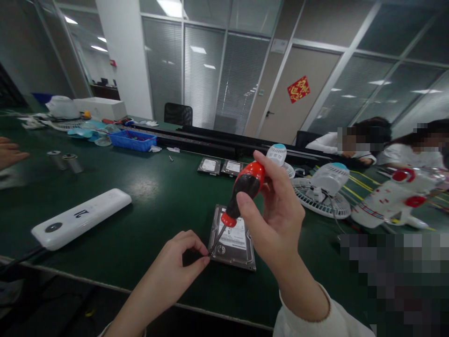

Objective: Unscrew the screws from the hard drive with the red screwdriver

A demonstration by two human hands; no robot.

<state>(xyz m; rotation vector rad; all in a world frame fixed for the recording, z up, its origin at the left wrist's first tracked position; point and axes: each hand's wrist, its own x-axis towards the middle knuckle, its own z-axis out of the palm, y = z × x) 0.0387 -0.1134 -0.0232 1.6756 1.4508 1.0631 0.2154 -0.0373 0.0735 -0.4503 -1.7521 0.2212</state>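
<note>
My right hand (277, 220) is closed around the red and black handle of a screwdriver (242, 192), held tilted with its tip pointing down-left. My left hand (182, 262) pinches its fingers together right at the screwdriver's tip, on something too small to make out. Just behind the tip a hard drive (233, 241) lies flat on the green table (140, 210), label up.
A white box-shaped device (80, 217) lies at the left. Two more hard drives (220, 166), a blue tray (132, 139), small white fans (324, 189) and a white and red toy (396, 196) lie further back. Other people sit at the right; another person's hand (9, 152) shows at the far left.
</note>
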